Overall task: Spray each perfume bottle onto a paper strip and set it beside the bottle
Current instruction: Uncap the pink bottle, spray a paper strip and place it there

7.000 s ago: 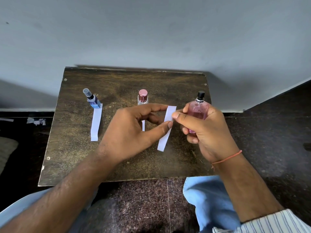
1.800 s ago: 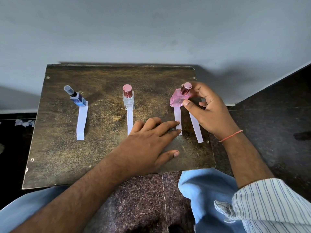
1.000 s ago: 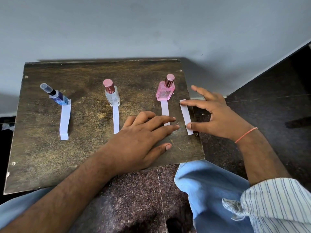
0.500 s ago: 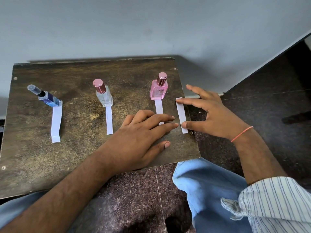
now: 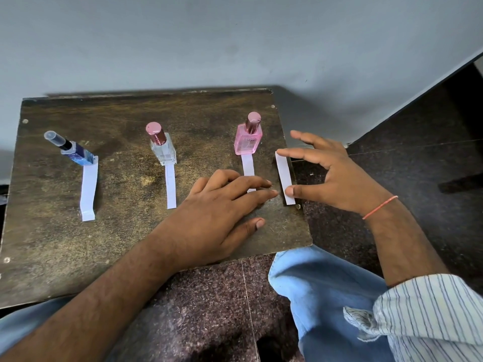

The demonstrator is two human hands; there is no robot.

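Observation:
Three capped perfume bottles stand in a row on a dark wooden board [image 5: 125, 244]: a blue bottle [image 5: 78, 154] at the left, a clear bottle [image 5: 164, 150] in the middle, a pink bottle [image 5: 247, 138] at the right. A white paper strip lies in front of each: the left strip [image 5: 88, 189], the middle strip [image 5: 170, 188], the right strip [image 5: 247, 167]. My left hand [image 5: 217, 215] lies flat with its fingertips on that right strip's near end. A fourth strip [image 5: 283, 176] lies by the board's right edge; my right hand [image 5: 337, 176] spans it, forefinger and thumb touching its ends.
The board sits low against a grey wall [image 5: 235, 43]. Dark speckled floor [image 5: 407, 165] lies to its right and in front. My knee in blue jeans [image 5: 321, 286] is just below the board's front right corner.
The pink bottle was capped and set down at the right. My right hand let go of it and came down onto the fourth strip. My left hand stays flat.

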